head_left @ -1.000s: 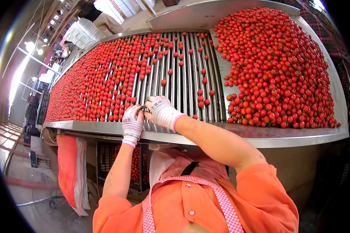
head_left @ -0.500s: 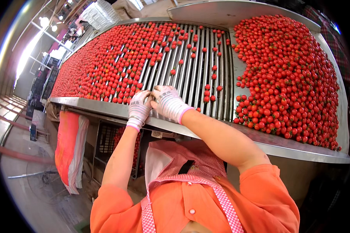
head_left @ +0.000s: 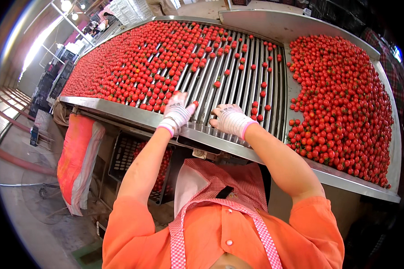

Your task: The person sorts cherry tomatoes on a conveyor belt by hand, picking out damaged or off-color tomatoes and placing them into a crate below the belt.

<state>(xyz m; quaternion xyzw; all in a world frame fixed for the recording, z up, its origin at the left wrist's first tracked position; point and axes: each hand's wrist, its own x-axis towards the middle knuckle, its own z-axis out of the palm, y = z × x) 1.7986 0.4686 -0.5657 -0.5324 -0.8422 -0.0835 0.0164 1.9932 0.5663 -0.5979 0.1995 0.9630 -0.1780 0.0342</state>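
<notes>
Both hands wear white knit gloves with pink cuffs and are over the near edge of a metal roller conveyor. My left hand is open, thumb spread from the fingers, beside the loose cherry tomatoes on the rollers. One small red tomato sits right at its thumb tip; whether they touch is hard to tell. To the right, my right hand hovers low above bare rollers, its fingers apart and nothing visible in them. A few tomatoes lie just past it.
A large heap of cherry tomatoes fills the metal tray at right. Along my side runs the conveyor's metal rim. Below it are a black crate with tomatoes and a red-and-white sack. White crates stand at the far left.
My hands, close together half a second ago, have moved apart, the right one going rightward. The view has shifted slightly, and tomatoes on the rollers have changed position.
</notes>
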